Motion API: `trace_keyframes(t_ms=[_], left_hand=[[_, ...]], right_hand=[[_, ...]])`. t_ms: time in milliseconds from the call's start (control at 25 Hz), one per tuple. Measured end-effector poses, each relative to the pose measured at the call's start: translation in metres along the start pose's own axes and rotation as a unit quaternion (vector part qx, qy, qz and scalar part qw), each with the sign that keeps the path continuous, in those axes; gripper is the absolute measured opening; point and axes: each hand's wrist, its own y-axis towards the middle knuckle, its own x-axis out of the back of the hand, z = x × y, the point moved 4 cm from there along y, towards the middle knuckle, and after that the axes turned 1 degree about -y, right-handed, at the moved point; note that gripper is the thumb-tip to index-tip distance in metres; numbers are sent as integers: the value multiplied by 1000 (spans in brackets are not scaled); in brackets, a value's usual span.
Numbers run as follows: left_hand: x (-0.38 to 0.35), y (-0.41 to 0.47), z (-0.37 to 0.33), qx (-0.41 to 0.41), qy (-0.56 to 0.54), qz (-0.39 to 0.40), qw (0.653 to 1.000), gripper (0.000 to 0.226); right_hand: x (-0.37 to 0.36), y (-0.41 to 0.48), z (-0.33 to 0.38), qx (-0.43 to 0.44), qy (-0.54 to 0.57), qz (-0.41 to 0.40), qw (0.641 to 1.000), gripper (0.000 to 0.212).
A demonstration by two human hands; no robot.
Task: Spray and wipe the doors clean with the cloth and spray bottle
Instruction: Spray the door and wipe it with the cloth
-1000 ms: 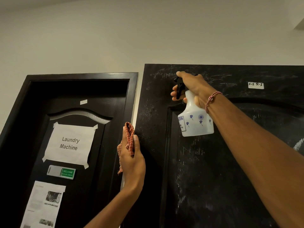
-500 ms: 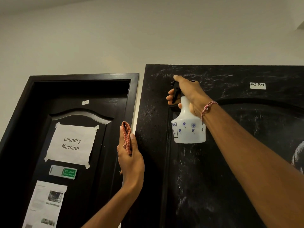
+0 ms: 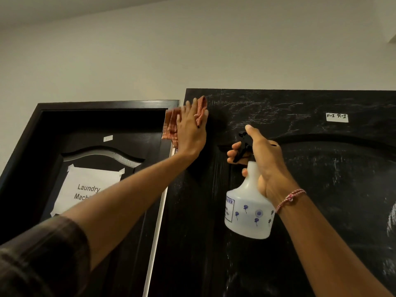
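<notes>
A dark door (image 3: 310, 168) with whitish smears fills the right half of the view. My left hand (image 3: 190, 131) presses an orange checked cloth (image 3: 171, 125) flat against the door's top left corner, and part of the cloth hangs past the door's edge. My right hand (image 3: 263, 159) holds a white spray bottle (image 3: 248, 213) with blue flower prints by its neck, in front of the door. Its fingers lie on the black trigger (image 3: 243, 146).
A second dark door (image 3: 102, 146) in its frame stands to the left, bearing a taped paper sign (image 3: 85, 189) that reads "Laundry Machine". A small white label (image 3: 336, 117) sits near the top of the right door. A white wall (image 3: 192, 50) rises above both.
My left hand has risen with the cloth from the door's left edge up to its top left corner. My right hand has lowered the spray bottle a little.
</notes>
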Motion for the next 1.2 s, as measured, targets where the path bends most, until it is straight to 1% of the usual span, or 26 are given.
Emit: trace_keyframes(t_ms=[80,120,200,240,280,320,360,440,480,720,1200], left_hand=[[-11,35,-10,-49,76,69,994,62],[-16,51,-14,-77,116,109,984,64],[-25,71,-17,-135,219,171,951,74],[-27,73,-17,-167,286,173,928,80],[-29,71,-15,-190,350,157,904,85],[-29,66,-10,-200,389,136,889,87],[-28,58,-5,-194,398,128,888,87],[-25,43,6,-172,363,135,906,86],[-23,36,8,-173,356,136,908,86],[-16,4,24,-171,367,129,905,77],[-2,-102,55,-159,374,135,904,75]], right_hand=[[5,-3,-5,3,-5,-3,1000,54],[9,-2,-7,2,-3,-5,1000,54],[15,-1,-11,-2,10,-6,1000,54],[17,0,-12,-3,17,-4,1000,55],[19,1,-14,-1,21,-3,1000,55],[20,2,-16,1,23,-3,1000,55],[21,2,-18,3,25,-4,1000,55],[21,3,-22,2,33,-3,999,55],[20,2,-24,-1,38,0,999,56],[16,-1,-30,-15,65,10,998,55],[5,-30,-41,-19,87,27,996,54]])
